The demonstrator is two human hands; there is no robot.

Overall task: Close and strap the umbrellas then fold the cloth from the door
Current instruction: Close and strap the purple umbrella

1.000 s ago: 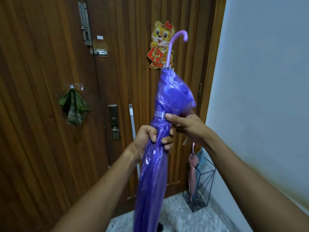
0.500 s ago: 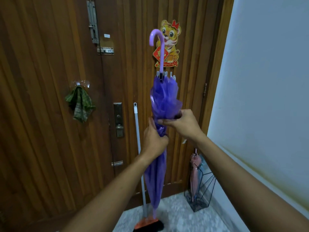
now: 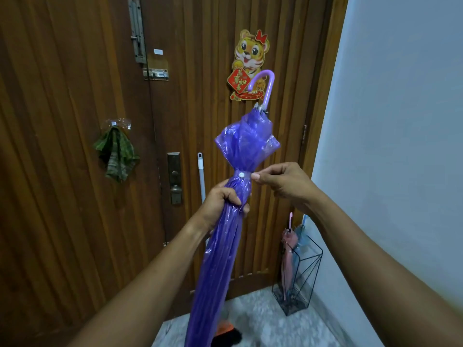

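Observation:
A closed purple umbrella (image 3: 225, 246) stands upright in front of me, its curved handle (image 3: 266, 83) pointing up. A strap with a white snap button (image 3: 241, 175) circles the canopy below the flared top. My left hand (image 3: 224, 202) grips the folded canopy just under the strap. My right hand (image 3: 283, 182) pinches the strap's right end with thumb and forefinger. A green cloth (image 3: 115, 154) hangs from a clear hook on the wooden door (image 3: 62, 196) at the left.
A black wire stand (image 3: 300, 279) by the white wall at lower right holds a pink umbrella (image 3: 288, 251) and a blue one. A broom handle (image 3: 200, 176) leans on the door, its orange and black head (image 3: 226, 334) on the floor. A tiger decoration (image 3: 250, 61) sticks on the door.
The umbrella has turned so the handle hooks left again and the strap's snap faces me. My right hand moved from covering the strap to pinching its right end; my left hand shifted lower.

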